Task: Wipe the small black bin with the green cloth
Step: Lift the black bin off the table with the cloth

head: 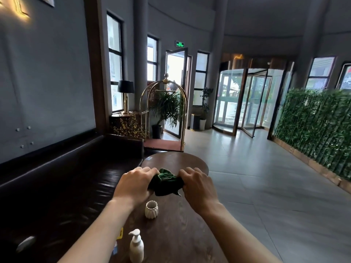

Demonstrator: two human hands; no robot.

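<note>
The green cloth (164, 182) is bunched between both hands above the tabletop (176, 224); the left hand (135, 184) grips its left end, the right hand (197, 186) its right end, fingers curled shut on it; its long axis runs left-right; no small black bin is identifiable.

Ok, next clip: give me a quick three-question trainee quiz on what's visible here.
1. True or false: both hands grip the crumpled dark green cloth.
2. Which item stands nearest the camera on the dark wooden table? A) white ribbed ceramic cup B) white pump bottle C) brass luggage cart
3. Is a small black bin visible on the table?

Key: 1 true, the left hand and right hand bunch it between them. 2 B. 3 No, none shows there.
</note>
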